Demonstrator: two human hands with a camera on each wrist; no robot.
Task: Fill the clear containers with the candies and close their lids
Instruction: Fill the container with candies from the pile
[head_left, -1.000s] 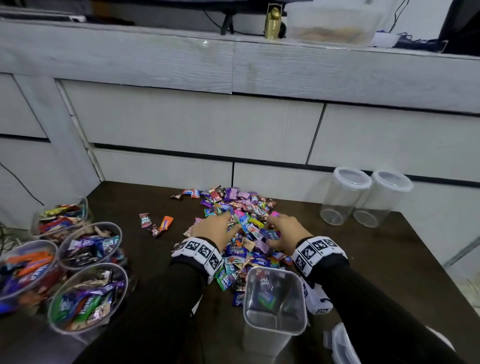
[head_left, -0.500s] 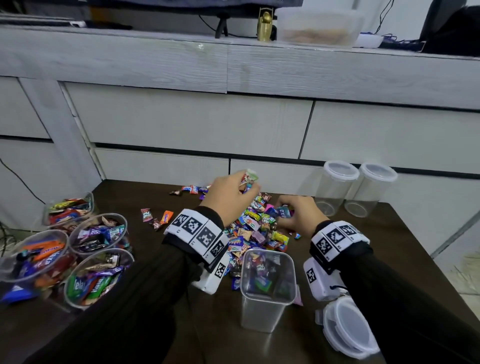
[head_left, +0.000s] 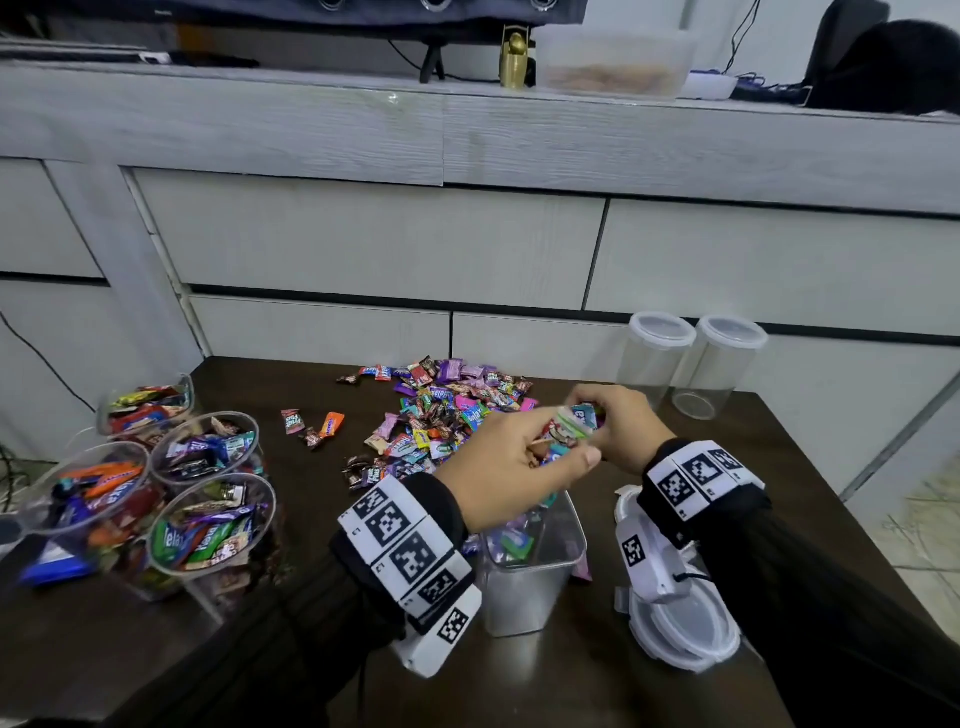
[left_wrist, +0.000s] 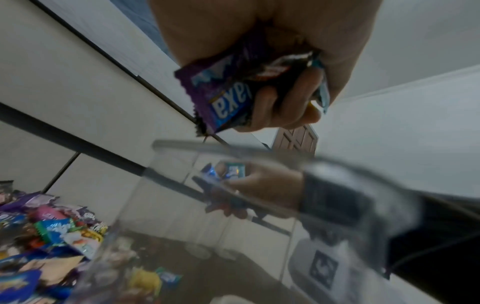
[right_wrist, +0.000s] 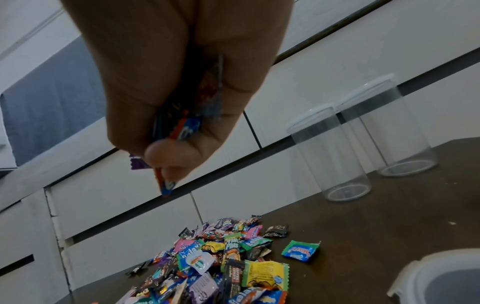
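Clear plastic is showing at lower centre of the head view: your open tub (head_left: 535, 571) is standing on the dark bench (head_left: 779, 467), already holding a few sweets. Your left hand (head_left: 509, 467) is hovering right above its mouth, its grip curling round a bunch of candies (left_wrist: 228, 98), a purple wrapper sticking out below the fingers (left_wrist: 285, 107). Your right hand (head_left: 618, 421) is sitting just beyond it, touching the left, its grip closing on another bunch (right_wrist: 187, 127). Behind both hands, the loose pile (head_left: 447, 410) is spreading across the middle of the bench. Lower right, a white lid (head_left: 685, 639) is lying flat beside the tub. Upper right of the bench, two lidded empty jars (head_left: 654, 358) are standing side by side. At left, four filled jars (head_left: 208, 530) are clustering together.
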